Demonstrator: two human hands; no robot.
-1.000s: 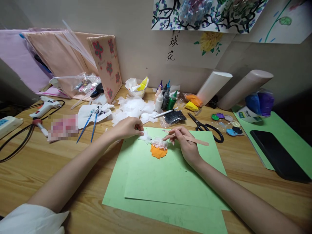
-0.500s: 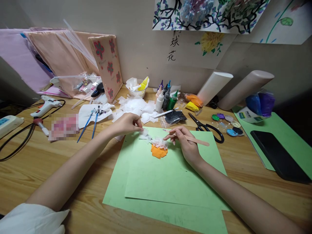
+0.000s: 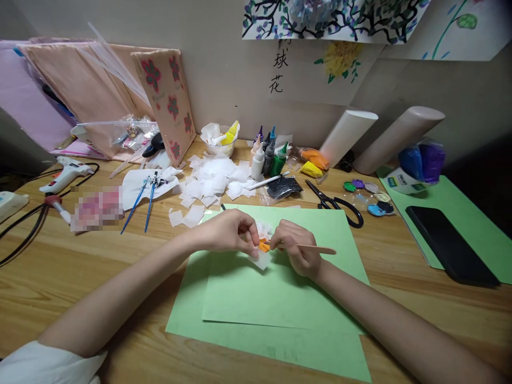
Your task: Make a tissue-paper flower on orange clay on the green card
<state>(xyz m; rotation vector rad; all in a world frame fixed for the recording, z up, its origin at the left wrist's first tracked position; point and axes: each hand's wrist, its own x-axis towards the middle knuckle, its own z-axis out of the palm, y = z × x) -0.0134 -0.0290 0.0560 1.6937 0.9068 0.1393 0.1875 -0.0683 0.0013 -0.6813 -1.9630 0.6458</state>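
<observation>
Between thumb and fingers, my left hand (image 3: 236,232) pinches a white tissue paper square (image 3: 262,260) just in front of the orange clay disc (image 3: 264,245). White tissue tufts (image 3: 264,229) cover the disc's far part. My right hand (image 3: 296,248) is closed around a flat wooden craft stick (image 3: 320,249); its working end points at the tissue and disc and is partly hidden by my fingers. Both hands hover over stacked green paper sheets (image 3: 280,304), and most of the disc is hidden between them.
Loose white tissue squares (image 3: 216,173) lie behind the sheets, near several paint bottles (image 3: 258,162). Black scissors (image 3: 334,202) and a black phone (image 3: 450,245) are on the right. To the left are blue-handled brushes (image 3: 150,208) and a glue gun (image 3: 66,175).
My left hand has moved right and nearer with a tissue square, to the disc's front. My right hand has turned and come lower, the craft stick still in it. The view has shifted slightly.
</observation>
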